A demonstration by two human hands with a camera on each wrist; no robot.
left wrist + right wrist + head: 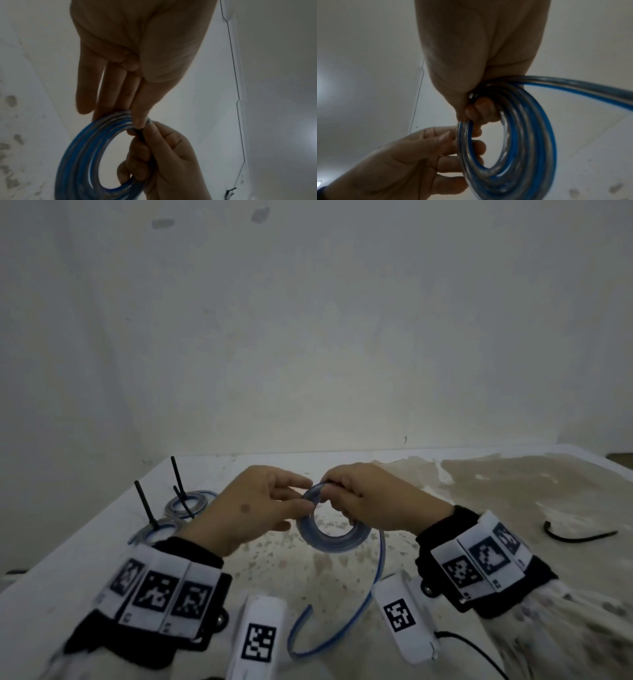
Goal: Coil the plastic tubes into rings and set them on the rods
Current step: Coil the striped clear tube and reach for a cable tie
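Clear plastic tubing with a blue stripe (334,537) is wound into a several-turn ring, held in the air above the white, stained bench (445,494) between both hands. The left hand (250,511) meets the ring on its left and upper edge: in the left wrist view its fingers (109,93) run nearly straight down to the coil while the thumb tip presses the top of the windings, so the ring is pinched between thumb and fingertips. The right hand (373,501) grips the ring's upper right side, its fingers (481,109) curled through the opening and around the stacked turns. One unwound tail of the same tubing (342,628) leaves the coil at the right hand, drops toward the person and curves back to the left low over the bench, between the two wrist-mounted white camera housings (262,638).

At the bench's left rear, thin black rods (145,505) stand up at a slight tilt, and two finished rings of the same striped tubing (186,503) lie flat around their bases, one ring nearer the person than the other. Both wrists wear black bands with white blocks of black-and-white square markers (161,594). A short curved black piece (579,535) lies on the bench well to the right, apart from everything else. A plain pale wall (308,337) rises behind the bench.
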